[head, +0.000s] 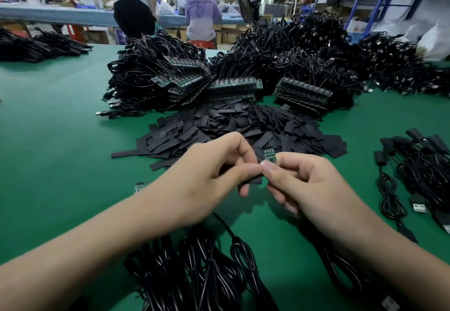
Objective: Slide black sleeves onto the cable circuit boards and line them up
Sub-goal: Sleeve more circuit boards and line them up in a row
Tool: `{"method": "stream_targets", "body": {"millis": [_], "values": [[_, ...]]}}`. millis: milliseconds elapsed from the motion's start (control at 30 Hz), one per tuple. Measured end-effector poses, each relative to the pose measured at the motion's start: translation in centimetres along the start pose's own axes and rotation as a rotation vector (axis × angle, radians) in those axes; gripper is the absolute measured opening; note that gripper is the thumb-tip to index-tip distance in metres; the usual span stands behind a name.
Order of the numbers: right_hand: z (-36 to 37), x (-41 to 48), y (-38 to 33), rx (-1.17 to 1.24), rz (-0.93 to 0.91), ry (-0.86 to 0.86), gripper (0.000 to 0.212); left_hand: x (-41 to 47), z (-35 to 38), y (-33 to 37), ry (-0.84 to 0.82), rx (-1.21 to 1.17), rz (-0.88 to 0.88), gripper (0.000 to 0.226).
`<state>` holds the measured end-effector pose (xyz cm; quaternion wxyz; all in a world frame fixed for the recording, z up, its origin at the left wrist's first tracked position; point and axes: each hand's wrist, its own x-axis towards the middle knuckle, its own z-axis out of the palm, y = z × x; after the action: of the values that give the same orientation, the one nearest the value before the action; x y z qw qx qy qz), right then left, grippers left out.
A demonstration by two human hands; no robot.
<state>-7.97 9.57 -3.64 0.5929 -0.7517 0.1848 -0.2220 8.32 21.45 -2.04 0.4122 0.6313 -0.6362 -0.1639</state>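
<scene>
My left hand (207,177) pinches a flat black sleeve (253,179) between thumb and fingers, just above the green table. My right hand (304,184) pinches a small green circuit board (269,155), whose top end sticks up above my thumb. The board's lower end meets the sleeve between my two thumbs; how far it sits inside is hidden. A heap of loose black sleeves (233,128) lies right behind my hands. Beyond it stand stacks of circuit boards (236,84) with coiled cables attached.
Bundled black cables (202,269) lie under my forearms at the near edge. Sleeved cables with USB plugs (418,164) rest at the right. A bare board (140,186) lies left of my left hand. Large cable heaps (328,50) fill the back; people work at a far bench.
</scene>
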Motion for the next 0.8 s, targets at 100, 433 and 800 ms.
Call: {"method": "stream_targets", "body": {"millis": [100, 433, 800], "values": [[0.0, -0.1, -0.1, 0.007, 0.019, -0.001, 0.033, -0.5, 0.4, 0.3, 0.056, 0.032, 0.006, 0.009], [-0.1, 0.1, 0.3, 0.036, 0.050, -0.052, 0.038, -1.2, -1.0, -0.2, 0.232, 0.191, 0.092, 0.021], [-1.1, -0.2, -0.1, -0.045, 0.021, -0.120, 0.022, -1.4, -1.4, -1.7, 0.230, -0.039, -0.074, 0.026]]}}
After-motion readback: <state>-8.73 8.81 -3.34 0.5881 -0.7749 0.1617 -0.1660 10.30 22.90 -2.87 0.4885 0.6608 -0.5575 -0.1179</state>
